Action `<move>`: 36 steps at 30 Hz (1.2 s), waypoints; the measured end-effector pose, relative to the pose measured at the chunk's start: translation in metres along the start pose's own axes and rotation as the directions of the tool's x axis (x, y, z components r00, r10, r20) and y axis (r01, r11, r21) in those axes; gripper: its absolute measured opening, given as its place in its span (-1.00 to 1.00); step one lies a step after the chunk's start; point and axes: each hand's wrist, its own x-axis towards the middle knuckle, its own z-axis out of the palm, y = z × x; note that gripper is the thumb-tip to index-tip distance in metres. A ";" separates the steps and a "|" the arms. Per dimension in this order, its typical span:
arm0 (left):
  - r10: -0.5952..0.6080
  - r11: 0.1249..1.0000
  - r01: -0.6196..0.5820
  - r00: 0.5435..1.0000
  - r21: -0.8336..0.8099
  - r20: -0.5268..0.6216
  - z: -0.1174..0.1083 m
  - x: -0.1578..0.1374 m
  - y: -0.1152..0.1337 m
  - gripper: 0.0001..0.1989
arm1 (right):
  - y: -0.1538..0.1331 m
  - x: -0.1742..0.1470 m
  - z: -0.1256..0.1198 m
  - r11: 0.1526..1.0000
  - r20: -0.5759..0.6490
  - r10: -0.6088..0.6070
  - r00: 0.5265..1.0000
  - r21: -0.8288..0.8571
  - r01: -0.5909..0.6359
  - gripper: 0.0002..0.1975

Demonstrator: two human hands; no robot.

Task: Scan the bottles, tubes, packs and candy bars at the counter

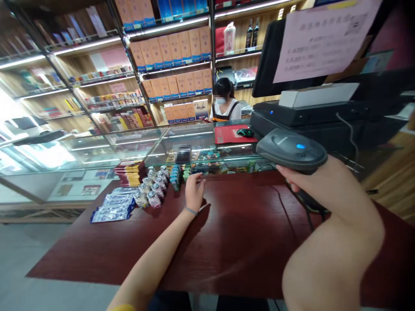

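My right hand [313,179] is wrapped round the handle of a dark grey barcode scanner [292,149], raised above the table, with a blue light on its top. My left hand [194,192] reaches to the table's far edge, its thumb apart from its slightly bent fingers, and I see nothing held in it. Just left of it stand small green packs [187,173]; whether the fingers touch them I cannot tell. Beside those are teal packs [175,177], then several small bottles with silvery caps [154,186]. Blue and white sachets [113,204] lie further left, with stacked red and yellow packets [130,173] behind.
A dark red wooden table [233,242] lies before me. Beyond it is a glass counter [181,134] with a red mat [225,134] and a mouse [245,132]. A monitor [270,56] stands right. A person [228,106] is behind the counter, before stocked shelves.
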 end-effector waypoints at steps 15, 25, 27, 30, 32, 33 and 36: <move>-0.097 0.988 0.086 0.992 0.126 0.082 -0.048 -0.006 -0.047 -0.40 | -0.027 -0.002 0.046 0.997 0.152 -0.052 0.987 -0.047 0.060 -0.53; -0.085 0.981 0.072 0.995 0.182 0.061 -0.052 -0.006 -0.045 -0.72 | -0.035 -0.001 0.057 0.995 0.191 -0.072 0.979 -0.057 0.084 -0.48; -0.070 0.980 0.055 0.995 0.192 0.074 -0.053 -0.006 -0.044 -0.74 | -0.034 -0.001 0.058 0.995 0.209 -0.082 0.974 -0.042 0.092 -0.48; -0.063 0.985 0.050 0.995 0.166 0.076 -0.054 -0.006 -0.040 -0.77 | -0.033 -0.001 0.059 0.994 0.229 -0.093 0.969 -0.029 0.103 -0.51; -0.100 0.994 0.098 0.994 0.051 0.049 -0.053 -0.006 -0.036 -0.79 | -0.032 -0.001 0.060 0.992 0.237 -0.112 0.965 -0.024 0.121 -0.52; -0.148 0.988 0.150 0.988 -0.045 0.040 -0.052 -0.006 -0.034 -0.78 | -0.033 0.000 0.061 0.991 0.249 -0.126 0.960 -0.021 0.135 -0.53; -0.381 0.830 0.387 0.919 -0.401 0.100 -0.049 -0.005 -0.028 -0.65 | -0.036 -0.001 0.063 0.985 0.308 -0.141 0.941 -0.049 0.164 -0.55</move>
